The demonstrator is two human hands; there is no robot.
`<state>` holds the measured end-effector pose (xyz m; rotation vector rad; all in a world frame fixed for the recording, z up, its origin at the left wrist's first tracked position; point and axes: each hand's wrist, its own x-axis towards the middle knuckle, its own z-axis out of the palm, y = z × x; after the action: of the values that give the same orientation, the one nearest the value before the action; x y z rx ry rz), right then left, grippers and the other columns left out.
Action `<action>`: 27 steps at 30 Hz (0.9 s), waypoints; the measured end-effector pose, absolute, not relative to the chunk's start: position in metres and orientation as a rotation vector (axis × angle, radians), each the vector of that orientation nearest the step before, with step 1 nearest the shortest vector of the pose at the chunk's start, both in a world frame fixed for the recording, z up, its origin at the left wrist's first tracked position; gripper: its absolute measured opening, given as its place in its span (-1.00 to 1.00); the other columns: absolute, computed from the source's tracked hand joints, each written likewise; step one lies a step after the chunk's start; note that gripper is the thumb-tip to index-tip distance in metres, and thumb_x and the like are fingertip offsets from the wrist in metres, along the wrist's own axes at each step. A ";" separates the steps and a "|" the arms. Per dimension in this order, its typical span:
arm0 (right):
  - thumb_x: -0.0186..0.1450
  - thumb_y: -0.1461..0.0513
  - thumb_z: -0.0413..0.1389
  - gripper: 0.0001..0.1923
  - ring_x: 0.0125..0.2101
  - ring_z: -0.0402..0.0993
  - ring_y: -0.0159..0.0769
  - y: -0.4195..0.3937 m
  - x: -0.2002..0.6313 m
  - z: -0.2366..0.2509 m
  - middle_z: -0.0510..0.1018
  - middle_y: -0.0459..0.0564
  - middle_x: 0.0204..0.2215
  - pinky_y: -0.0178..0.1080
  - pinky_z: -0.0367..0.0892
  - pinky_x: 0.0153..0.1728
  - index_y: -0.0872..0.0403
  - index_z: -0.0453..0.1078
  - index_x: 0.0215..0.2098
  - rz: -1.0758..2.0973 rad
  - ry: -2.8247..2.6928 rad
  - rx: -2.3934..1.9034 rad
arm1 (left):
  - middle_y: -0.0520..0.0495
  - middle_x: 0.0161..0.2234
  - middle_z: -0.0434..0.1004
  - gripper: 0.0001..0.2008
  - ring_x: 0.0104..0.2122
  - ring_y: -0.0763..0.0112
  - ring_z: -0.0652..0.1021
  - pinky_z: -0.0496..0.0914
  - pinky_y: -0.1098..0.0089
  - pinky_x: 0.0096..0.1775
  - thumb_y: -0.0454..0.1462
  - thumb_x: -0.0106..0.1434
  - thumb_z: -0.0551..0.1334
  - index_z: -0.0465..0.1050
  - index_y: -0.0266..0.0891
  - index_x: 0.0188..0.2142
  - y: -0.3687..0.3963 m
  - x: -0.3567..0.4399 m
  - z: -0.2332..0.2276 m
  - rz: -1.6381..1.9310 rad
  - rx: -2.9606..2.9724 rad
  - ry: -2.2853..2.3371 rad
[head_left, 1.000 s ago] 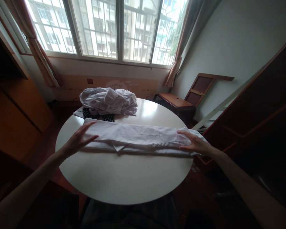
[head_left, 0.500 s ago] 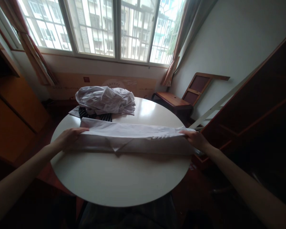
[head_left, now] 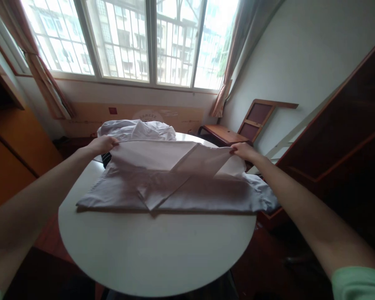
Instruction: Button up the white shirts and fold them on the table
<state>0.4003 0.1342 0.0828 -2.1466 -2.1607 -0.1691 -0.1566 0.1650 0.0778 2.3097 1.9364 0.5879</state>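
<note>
A white garment, perhaps a shirt or coat, lies across the round white table. Its far edge is lifted and stretched between my two hands. My left hand pinches the left corner of that edge, with the fingers closed on the cloth. The right end of the edge is gripped by my right hand. A pointed flap hangs near the middle of the cloth, and a bunched part trails over the table's right side. Behind the raised cloth sits a heap of white clothes, its lower part hidden.
A wooden chair stands beyond the table at the right, by the wall. Dark red wooden furniture slants along the right side. An orange-brown cabinet is at the left. Barred windows with curtains lie ahead.
Both hands have risen and moved away from me, lifting the garment's far edge. More of the cloth is now spread toward the near side, and the heap behind is more covered.
</note>
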 end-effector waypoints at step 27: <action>0.21 0.26 -0.06 -0.79 -0.30 0.42 -0.16 0.093 0.402 0.006 0.52 0.13 -0.38 -0.24 0.25 -0.29 0.15 0.41 -0.39 -0.575 -1.969 -1.875 | -0.28 0.00 0.37 -0.59 -0.03 0.14 0.41 0.32 0.23 -0.09 -0.43 0.22 -0.12 0.25 -0.40 0.02 0.130 -0.151 0.004 0.337 2.675 2.000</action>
<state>0.4021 0.0933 0.0063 -1.8746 -1.9692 -0.5749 -0.1508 0.1300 0.0039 2.6745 1.9997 0.3371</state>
